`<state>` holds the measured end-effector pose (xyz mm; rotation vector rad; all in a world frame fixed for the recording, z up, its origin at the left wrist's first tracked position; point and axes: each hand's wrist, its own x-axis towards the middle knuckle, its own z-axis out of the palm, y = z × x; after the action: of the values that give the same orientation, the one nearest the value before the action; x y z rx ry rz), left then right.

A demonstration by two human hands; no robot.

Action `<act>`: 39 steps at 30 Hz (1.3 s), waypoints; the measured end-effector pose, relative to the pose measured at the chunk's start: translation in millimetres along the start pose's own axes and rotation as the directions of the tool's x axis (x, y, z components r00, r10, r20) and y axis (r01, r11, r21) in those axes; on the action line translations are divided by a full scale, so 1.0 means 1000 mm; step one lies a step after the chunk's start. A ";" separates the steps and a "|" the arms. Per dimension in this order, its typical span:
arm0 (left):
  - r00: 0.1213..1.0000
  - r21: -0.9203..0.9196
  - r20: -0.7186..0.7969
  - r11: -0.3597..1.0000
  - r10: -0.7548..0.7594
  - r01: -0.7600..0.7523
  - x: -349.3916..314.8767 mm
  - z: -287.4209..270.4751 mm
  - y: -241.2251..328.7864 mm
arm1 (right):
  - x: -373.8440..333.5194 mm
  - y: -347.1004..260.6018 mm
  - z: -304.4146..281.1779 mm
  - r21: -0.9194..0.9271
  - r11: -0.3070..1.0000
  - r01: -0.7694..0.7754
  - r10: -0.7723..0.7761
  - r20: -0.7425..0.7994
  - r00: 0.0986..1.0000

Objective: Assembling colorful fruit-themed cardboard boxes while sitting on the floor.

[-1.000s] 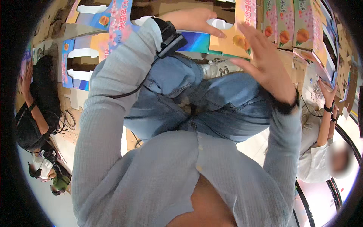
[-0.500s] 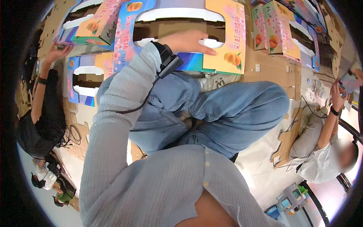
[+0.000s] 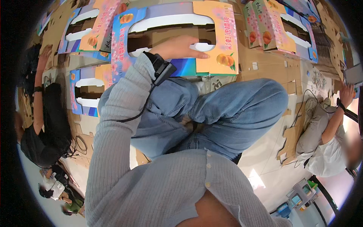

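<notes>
A printed cardboard fruit box (image 3: 224, 38) with a large cut-out window stands in front of my crossed legs. It is blue and purple at the left and orange at the right, with peaches and pink blossoms. My left hand (image 3: 177, 47) lies over the near edge of the window. Its thumb stretches along the outside by a white flap, and the other fingers curve over into the opening, their tips partly hidden. A black device is strapped to that wrist. Through the window the box shows bare brown cardboard inside. My right hand is out of view.
Similar boxes stand at the left (image 3: 89, 30), near my left knee (image 3: 77, 92) and at the right (image 3: 270, 30). Flattened cardboard (image 3: 249, 64) covers the floor. A co-worker in black (image 3: 47, 128) sits left; another in white (image 3: 323, 159) sits right, with cables nearby.
My left hand and the box shift slightly left in view, the hand staying on the window's edge. The left co-worker's hand has come away from a box; the right co-worker's hands have moved lower.
</notes>
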<state>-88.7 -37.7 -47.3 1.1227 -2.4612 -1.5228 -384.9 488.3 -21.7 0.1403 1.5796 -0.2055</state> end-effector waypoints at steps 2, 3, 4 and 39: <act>1.000 0.021 -0.007 1.000 -0.001 0.002 -0.003 -0.003 0.007 | -0.001 0.001 0.000 0.003 1.000 -0.006 0.006 -0.005 1.000; 1.000 0.035 -0.012 0.999 -0.014 0.015 -0.007 -0.004 0.012 | -0.001 0.000 -0.002 0.002 1.000 -0.007 0.007 -0.003 1.000; 1.000 0.041 -0.021 0.999 -0.005 0.006 -0.013 -0.004 0.019 | -0.001 0.002 -0.001 0.004 1.000 -0.010 0.010 -0.009 1.000; 0.574 -0.497 0.656 0.291 -0.490 0.817 -0.508 0.335 0.052 | -0.006 0.008 -0.016 -0.074 0.995 -0.074 0.073 -0.013 0.997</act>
<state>129.0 532.7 -15.1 1.8383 -0.9443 -2.8582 -398.5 500.1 -15.6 0.1411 1.5877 -0.0885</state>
